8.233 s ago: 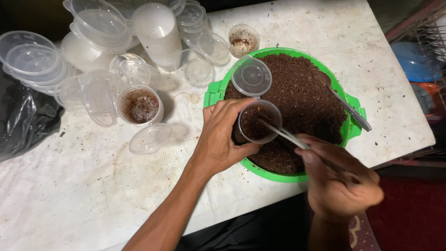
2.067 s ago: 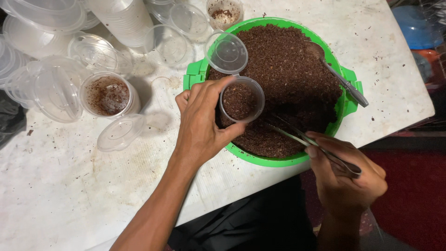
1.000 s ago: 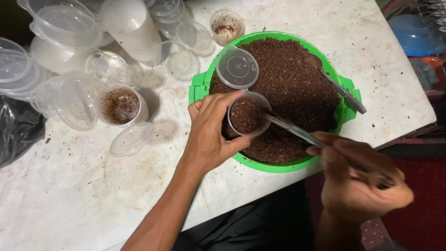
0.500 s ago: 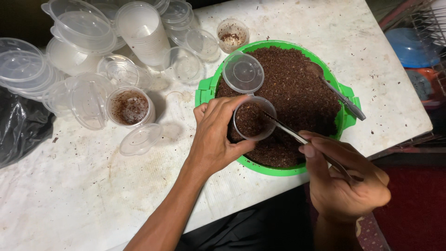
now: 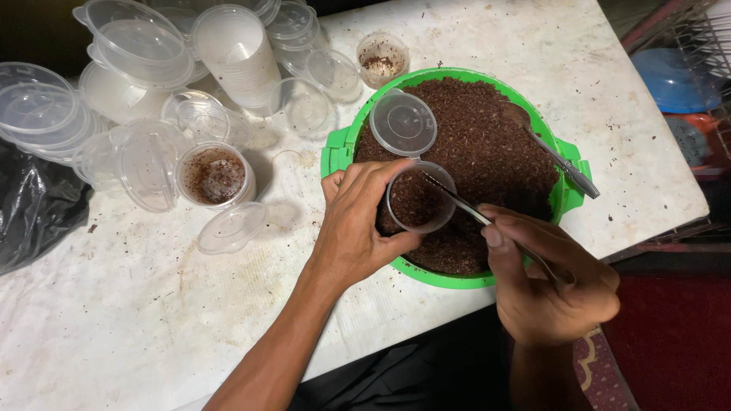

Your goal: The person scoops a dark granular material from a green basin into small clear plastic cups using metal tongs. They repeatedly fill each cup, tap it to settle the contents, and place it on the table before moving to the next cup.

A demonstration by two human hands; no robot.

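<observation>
Compared with half a second ago, little has changed: my left hand (image 5: 358, 221) still wraps the small clear plastic cup (image 5: 420, 197) over the round green plastic tub (image 5: 335, 152) of dark brown crumbly substrate (image 5: 495, 144), and the tips of the metal tweezers (image 5: 487, 222) still reach into the cup's mouth; my right hand (image 5: 552, 285) sits a touch nearer the tub's rim than before. My left hand is curled around the cup, thumb on the near side and fingers on the far side, gripping it firmly just above the substrate. The cup holds some of the same brown material, and its hinged clear lid (image 5: 402, 122) stands open behind it. My right hand is closed on the tweezers in a pinch, thumb and forefinger pressing the shafts, the remaining fingers folded under. A metal spoon (image 5: 560, 160) lies in the substrate with its handle over the tub's right edge. On the white speckled counter (image 5: 122, 320) to the left sits another clear cup with brown material (image 5: 215, 175), a loose clear lid (image 5: 232, 227) just beside it, and stacks of empty clear plastic containers (image 5: 145, 46) behind. A black plastic bag (image 5: 30, 205) lies at the counter's left edge.
</observation>
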